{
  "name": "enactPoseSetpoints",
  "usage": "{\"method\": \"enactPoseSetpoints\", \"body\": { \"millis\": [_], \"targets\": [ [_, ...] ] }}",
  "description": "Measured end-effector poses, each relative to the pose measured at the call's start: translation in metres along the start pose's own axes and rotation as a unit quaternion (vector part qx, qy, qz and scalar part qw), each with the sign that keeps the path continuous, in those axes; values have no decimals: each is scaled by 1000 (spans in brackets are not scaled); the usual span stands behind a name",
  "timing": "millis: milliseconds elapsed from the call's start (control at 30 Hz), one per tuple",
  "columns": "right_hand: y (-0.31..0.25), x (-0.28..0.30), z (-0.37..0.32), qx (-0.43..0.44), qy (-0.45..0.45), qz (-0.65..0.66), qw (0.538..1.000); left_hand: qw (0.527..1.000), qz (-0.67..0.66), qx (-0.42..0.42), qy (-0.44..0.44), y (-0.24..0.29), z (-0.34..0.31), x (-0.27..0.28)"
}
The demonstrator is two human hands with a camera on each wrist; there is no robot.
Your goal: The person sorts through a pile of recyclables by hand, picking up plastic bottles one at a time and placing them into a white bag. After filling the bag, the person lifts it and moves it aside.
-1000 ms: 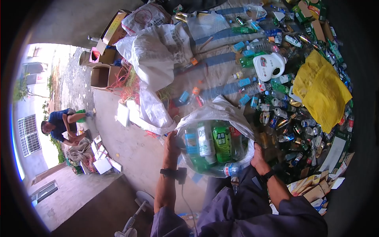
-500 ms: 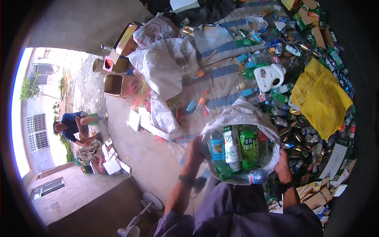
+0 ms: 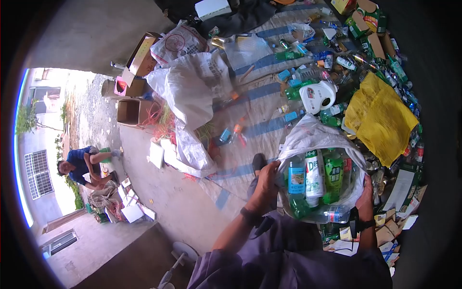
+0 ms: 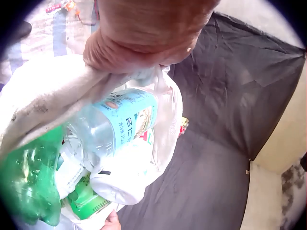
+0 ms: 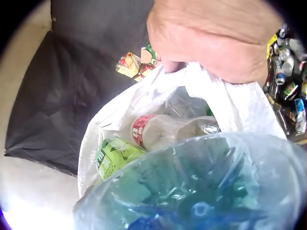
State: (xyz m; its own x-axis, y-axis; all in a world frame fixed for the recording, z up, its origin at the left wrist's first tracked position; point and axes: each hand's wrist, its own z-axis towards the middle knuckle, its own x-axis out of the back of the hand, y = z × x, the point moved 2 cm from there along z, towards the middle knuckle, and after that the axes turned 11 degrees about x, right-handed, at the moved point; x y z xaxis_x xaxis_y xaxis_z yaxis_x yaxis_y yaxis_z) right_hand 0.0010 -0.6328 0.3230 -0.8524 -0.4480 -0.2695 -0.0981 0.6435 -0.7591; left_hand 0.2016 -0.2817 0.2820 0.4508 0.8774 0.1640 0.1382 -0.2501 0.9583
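Observation:
A white woven sack [image 3: 315, 132] stands with its mouth wide, in front of the person's lap. My left hand [image 3: 267, 185] grips the left side of its rim, and my right hand [image 3: 366, 200] grips the right side. Inside are a blue-labelled bottle [image 3: 297, 179], a white bottle [image 3: 314, 174], a green-labelled bottle [image 3: 333, 179] and a clear bottle [image 3: 337, 213] near the front rim. A red-labelled bottle [image 5: 139, 130] shows in the right wrist view, behind a large clear bottle [image 5: 192, 191]. In both wrist views the fingertips are mostly hidden.
Bottles and cans are heaped on the right, with a yellow sack [image 3: 380, 120] and a white jug [image 3: 318, 96] among them. Another white sack [image 3: 187, 91] lies on the left of the striped tarp [image 3: 264, 106]. A person [image 3: 84, 164] sits at far left; a fan [image 3: 185, 253] stands below.
Both hands and the sack have shifted right in the head view, while still gripping the rim. A dark shoe has come into sight left of the sack.

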Motion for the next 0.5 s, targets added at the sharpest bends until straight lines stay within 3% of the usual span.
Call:
{"method": "enactPoseSetpoints", "body": {
  "millis": [67, 100, 133, 167, 200, 233, 267, 333, 400, 500],
  "targets": [
    [-6, 3, -6, 15, 33, -7, 999, 992, -76, 76, -71, -9, 16, -10],
    [-19, -12, -16, 45, 35, -28, 998, 952, -207, 203, -103, -44, 21, -27],
    [-28, -23, -24, 73, 37, -49, 995, 856, -251, 448, -53, 42, 37, -9],
    [-32, -23, -25, 42, 27, -19, 999, 976, -104, 180, -70, 41, 43, -5],
    [-35, -22, -25, 50, 29, -17, 998, 989, 52, -113, -77, 35, 43, -6],
    [-36, -20, -26, 95, 53, -58, 992, 990, -11, -65, -122, 24, 45, -12],
    [-38, -18, -29, 139, 77, -98, 982, 989, -13, -72, -126, 26, 47, -12],
    [-36, -13, -35, 137, 59, -83, 985, 987, 15, -92, -134, 32, 51, -11],
    [-31, -1, -29, 128, 116, -59, 983, 983, 17, -94, -154, 34, 58, -10],
    [-28, 7, -27, 118, 93, -23, 988, 974, 99, -98, -176, 34, 73, -18]
  ]
}}
